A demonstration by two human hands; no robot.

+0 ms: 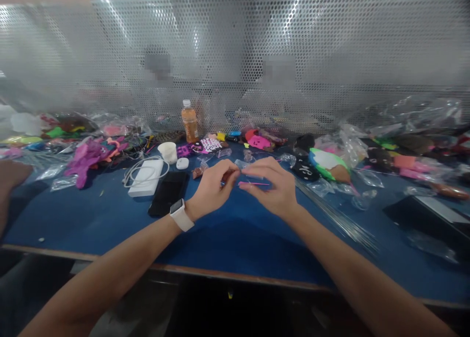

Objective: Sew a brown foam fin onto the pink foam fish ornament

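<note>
My left hand, with a pale smartwatch on its wrist, is closed in a pinch above the blue table; what sits in its fingertips is too small to make out. Facing it, my right hand has its fingers bent towards the left fingertips. A thin pink stick lies along the right thumb, within the curl of that hand. Its exact grip is partly hidden. Clear plastic wrapping lies on the table just behind both hands.
Left of my hands are a black phone, a white power bank with cable and a white cup. Behind stands a drink bottle. Thin rods lie right. Colourful pieces line a perforated screen. Another person's hand is far left.
</note>
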